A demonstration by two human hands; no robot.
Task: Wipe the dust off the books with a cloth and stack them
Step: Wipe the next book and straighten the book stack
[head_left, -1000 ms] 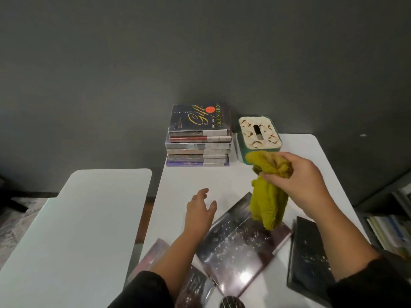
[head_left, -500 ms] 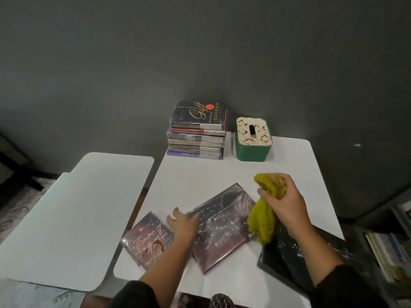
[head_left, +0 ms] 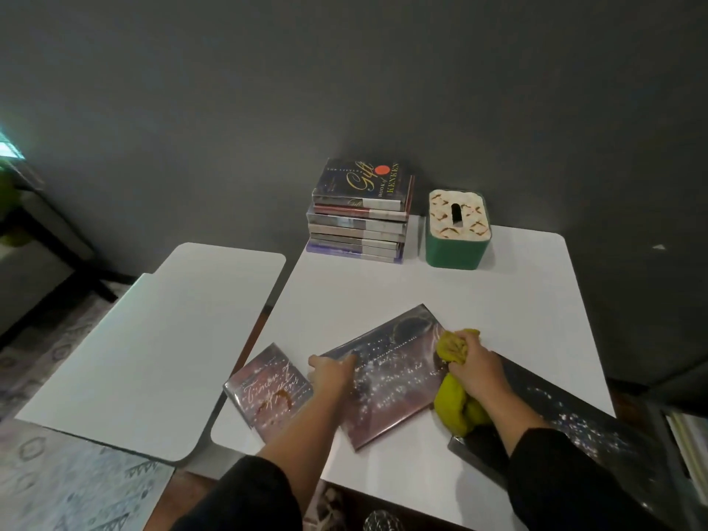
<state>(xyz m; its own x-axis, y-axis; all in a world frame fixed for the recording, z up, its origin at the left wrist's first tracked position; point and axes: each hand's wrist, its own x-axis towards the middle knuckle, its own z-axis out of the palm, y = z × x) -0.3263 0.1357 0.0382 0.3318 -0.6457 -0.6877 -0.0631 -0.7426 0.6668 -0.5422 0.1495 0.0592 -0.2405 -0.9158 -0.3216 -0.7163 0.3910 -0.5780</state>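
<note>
On the white table (head_left: pixel 440 297), the right hand (head_left: pixel 477 371) bunches the yellow-green cloth (head_left: pixel 454 400) in curled fingers at the right edge of the large starry book (head_left: pixel 390 373), which lies angled near the front edge. The left hand (head_left: pixel 331 373) presses that book's left end; whether its fingers curl over the edge, I cannot tell. A smaller pink book (head_left: pixel 268 392) lies at the front-left corner, a dark book (head_left: pixel 574 419) at the front-right. By the back edge stand the book stack (head_left: pixel 360 216) and a green tissue box (head_left: pixel 458 229). A second white table (head_left: pixel 153 346) stands to the left
</note>
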